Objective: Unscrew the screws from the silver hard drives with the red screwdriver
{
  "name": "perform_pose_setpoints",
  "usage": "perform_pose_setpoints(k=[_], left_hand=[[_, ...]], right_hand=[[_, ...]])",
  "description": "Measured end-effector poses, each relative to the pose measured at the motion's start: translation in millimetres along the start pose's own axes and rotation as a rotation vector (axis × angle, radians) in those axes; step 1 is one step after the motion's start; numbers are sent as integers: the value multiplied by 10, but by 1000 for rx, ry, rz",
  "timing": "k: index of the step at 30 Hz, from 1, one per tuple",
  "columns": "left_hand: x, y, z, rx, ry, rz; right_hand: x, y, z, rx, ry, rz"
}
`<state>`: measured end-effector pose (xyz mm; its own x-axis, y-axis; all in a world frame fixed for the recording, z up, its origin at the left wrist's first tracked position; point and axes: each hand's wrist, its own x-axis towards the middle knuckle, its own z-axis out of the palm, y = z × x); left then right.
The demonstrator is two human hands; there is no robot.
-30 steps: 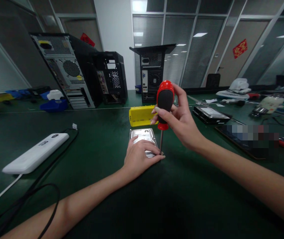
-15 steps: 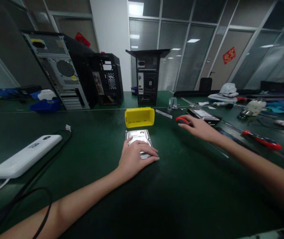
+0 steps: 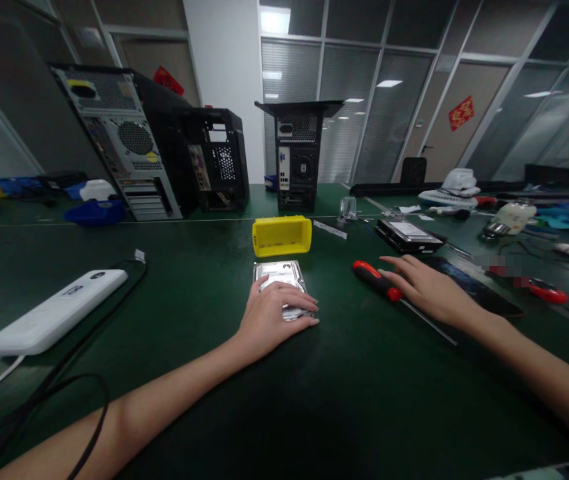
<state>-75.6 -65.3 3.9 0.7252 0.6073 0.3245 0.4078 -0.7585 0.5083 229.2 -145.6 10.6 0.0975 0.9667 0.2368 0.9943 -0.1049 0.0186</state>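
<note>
Dark green worktop (image 3: 174, 313) in glass-walled office; PC towers (image 3: 164, 160) at 11 o'clock. Left hand (image 3: 269, 317) lay flat on hard drive (image 3: 278, 272), grip open; right hand (image 3: 429, 290) rested open on screwdriver (image 3: 372, 277).

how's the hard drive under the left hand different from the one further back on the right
The near hard drive shows a shiny bare metal face; the far hard drive is dark with a pale label. The near one lies under the left hand; the far one lies untouched beyond the right hand. The near one sits square to the yellow bin; the far one is angled. Both lie flat on the green table.
</note>
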Motion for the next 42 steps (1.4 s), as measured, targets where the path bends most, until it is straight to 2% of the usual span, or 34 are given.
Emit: perform_pose_setpoints(k=[3, 7, 10, 16, 20, 31, 42], left_hand=[[-7, -24, 14, 7, 5, 25], [-18, -48, 37, 16, 39, 59], [-31, -49, 43, 23, 58, 80], [-51, -46, 33, 25, 58, 115], [-47, -72, 50, 13, 78, 116], [-48, -73, 51, 27, 78, 109], [-59, -31, 41, 60, 86, 164]], right_hand=[[-287, 426, -19, -98, 112, 28], [-668, 1026, 126, -344, 222, 1], [-823, 1245, 233, -436, 227, 14], [-862, 1272, 244, -495, 280, 117], [-866, 1283, 216, -458, 203, 189], [-870, 1195, 175, -395, 182, 220], [-860, 1365, 200, -287, 121, 309]])
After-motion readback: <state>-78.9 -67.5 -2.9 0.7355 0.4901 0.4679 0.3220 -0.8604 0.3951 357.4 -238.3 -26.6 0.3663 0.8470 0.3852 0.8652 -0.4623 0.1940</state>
